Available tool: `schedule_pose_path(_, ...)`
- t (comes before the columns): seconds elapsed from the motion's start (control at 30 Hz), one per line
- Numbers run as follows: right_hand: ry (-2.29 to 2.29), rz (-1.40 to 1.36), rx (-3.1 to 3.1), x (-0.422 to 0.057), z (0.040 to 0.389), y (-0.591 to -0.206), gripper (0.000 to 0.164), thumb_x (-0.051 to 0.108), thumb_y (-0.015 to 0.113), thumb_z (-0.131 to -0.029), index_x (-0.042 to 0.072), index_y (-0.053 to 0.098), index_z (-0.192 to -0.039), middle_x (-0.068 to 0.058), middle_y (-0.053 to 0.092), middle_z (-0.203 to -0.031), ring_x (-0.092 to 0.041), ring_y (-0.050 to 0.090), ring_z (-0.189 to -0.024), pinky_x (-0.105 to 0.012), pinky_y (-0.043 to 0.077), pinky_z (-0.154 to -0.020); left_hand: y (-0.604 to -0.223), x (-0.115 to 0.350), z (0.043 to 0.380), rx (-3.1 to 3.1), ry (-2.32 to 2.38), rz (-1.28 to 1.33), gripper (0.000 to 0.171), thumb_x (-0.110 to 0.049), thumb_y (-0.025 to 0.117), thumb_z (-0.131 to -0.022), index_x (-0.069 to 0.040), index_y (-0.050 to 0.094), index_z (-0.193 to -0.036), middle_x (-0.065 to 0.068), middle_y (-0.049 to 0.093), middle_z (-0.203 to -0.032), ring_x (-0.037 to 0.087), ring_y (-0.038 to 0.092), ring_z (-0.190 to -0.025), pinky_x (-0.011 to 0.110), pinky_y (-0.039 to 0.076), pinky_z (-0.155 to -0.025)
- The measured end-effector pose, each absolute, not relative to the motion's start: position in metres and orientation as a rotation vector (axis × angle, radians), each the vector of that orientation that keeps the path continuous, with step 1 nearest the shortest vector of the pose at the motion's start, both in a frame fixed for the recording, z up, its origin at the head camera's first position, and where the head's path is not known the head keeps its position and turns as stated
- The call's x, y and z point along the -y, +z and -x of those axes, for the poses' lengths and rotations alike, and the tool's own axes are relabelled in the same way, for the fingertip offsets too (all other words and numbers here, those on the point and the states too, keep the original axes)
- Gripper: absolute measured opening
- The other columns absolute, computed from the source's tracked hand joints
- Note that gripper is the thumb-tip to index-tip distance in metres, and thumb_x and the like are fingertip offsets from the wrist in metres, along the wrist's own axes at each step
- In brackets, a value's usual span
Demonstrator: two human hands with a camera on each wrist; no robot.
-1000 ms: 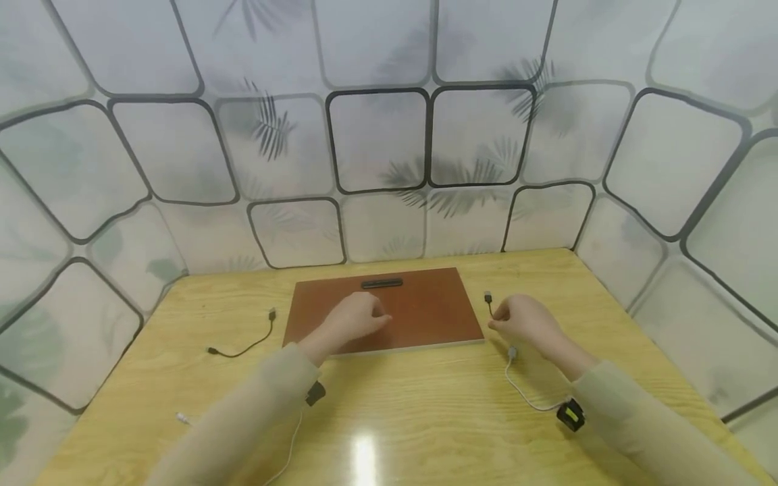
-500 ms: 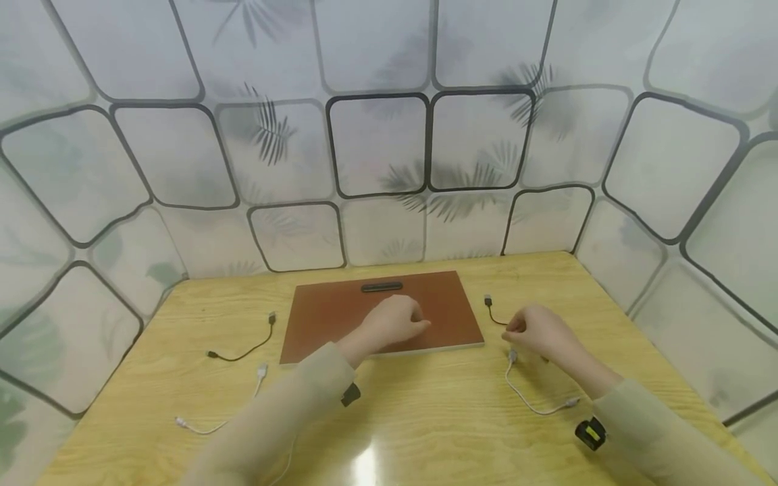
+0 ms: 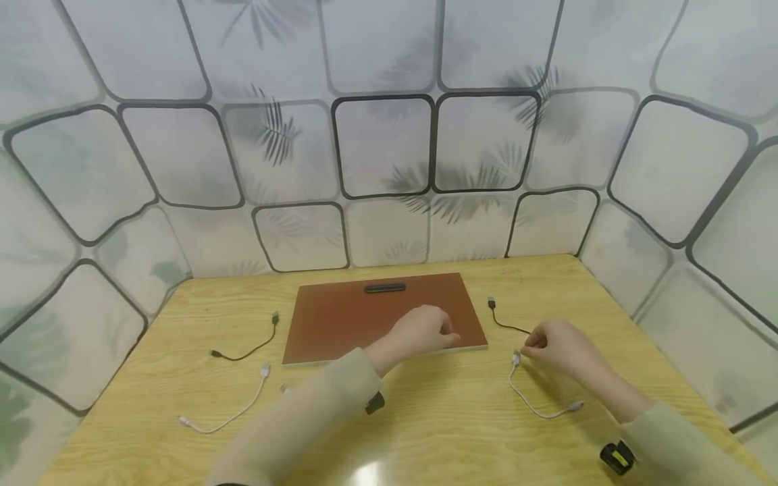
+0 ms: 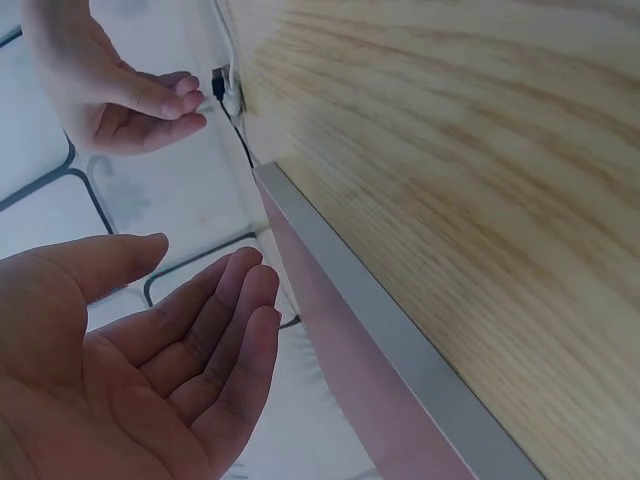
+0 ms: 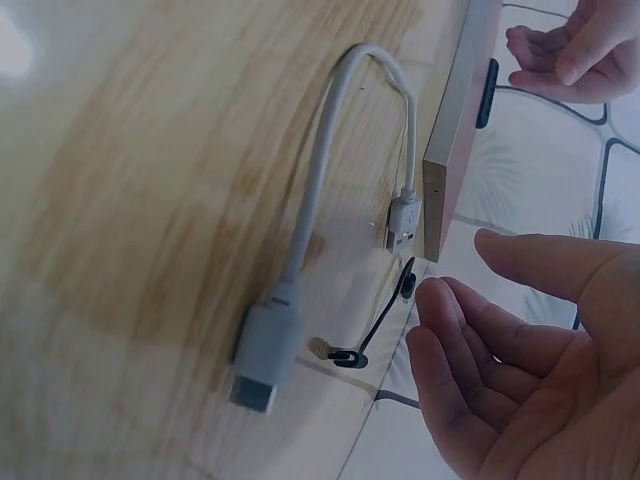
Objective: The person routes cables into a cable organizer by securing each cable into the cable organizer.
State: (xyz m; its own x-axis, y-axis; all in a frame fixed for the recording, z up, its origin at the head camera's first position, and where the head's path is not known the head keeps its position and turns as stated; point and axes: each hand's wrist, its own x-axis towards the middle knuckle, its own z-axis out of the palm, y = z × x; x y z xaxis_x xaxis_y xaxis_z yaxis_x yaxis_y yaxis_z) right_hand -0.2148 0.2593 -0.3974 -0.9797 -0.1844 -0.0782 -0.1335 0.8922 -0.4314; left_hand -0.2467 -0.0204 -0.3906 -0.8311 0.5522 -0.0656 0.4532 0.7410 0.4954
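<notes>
Head view: cables are lying either side of the brown board, seemingly all placed; left hand and right hand are hovering by it, empty, fingers loosely bent.

Cable — smooth plastic, metal-tipped

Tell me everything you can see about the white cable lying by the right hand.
The white cable is slim, with a smooth, plastic-looking sheath. Its far end carries a flat USB plug with a metal tip; its near end has another plug, pale and also metal-tipped. Neither end is plugged into anything. It lies in a loose curve on the wood-grain table. The right hand is close by, with no contact visible in the right wrist view.
</notes>
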Motion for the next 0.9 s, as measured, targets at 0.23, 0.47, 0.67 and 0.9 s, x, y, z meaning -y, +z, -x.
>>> schedule_pose_path(0.23,-0.656,0.262,-2.942,-0.264,0.203,-0.396,0.017,0.016,0.078,-0.093,-0.001,0.077,-0.095,-0.007,0.077,-0.09,-0.02,0.069,-0.081,-0.043,0.061,-0.074,-0.393,0.003,0.242,-2.745,0.613,-0.816,0.024,-0.03,0.071,-0.104,-0.013,0.081,-0.091,-0.007,0.074,-0.08,0.004,0.051,-0.061,0.019,0.043,-0.058)
schedule_pose_path(0.47,-0.651,0.295,-2.933,-0.265,0.194,-0.396,0.012,0.016,0.081,-0.091,0.005,0.077,-0.087,0.0,0.075,-0.084,-0.014,0.066,-0.075,-0.037,0.059,-0.07,-0.396,-0.013,0.24,-2.72,0.568,-0.862,0.043,-0.033,0.069,-0.106,-0.018,0.06,-0.066,-0.01,0.043,-0.056,0.005,0.033,-0.05,0.019,0.03,-0.049)
schedule_pose_path(0.67,-0.634,0.305,-2.906,-0.267,0.184,-0.399,0.012,0.017,0.082,-0.092,0.009,0.077,-0.084,0.004,0.074,-0.079,-0.012,0.064,-0.072,-0.034,0.056,-0.066,-0.398,-0.026,0.237,-2.723,0.491,-0.908,0.034,-0.033,0.068,-0.106,-0.016,0.074,-0.077,-0.009,0.066,-0.071,0.002,0.042,-0.056,0.017,0.037,-0.055)
schedule_pose_path(0.9,-0.653,0.313,-2.892,-0.271,0.172,-0.404,0.013,0.02,0.084,-0.089,0.013,0.075,-0.082,0.006,0.071,-0.077,-0.01,0.06,-0.071,-0.027,0.051,-0.063,-0.4,-0.041,0.23,-2.729,0.39,-0.89,0.021,-0.037,0.072,-0.103,-0.019,0.081,-0.098,-0.011,0.078,-0.092,0.001,0.061,-0.069,0.017,0.05,-0.062)
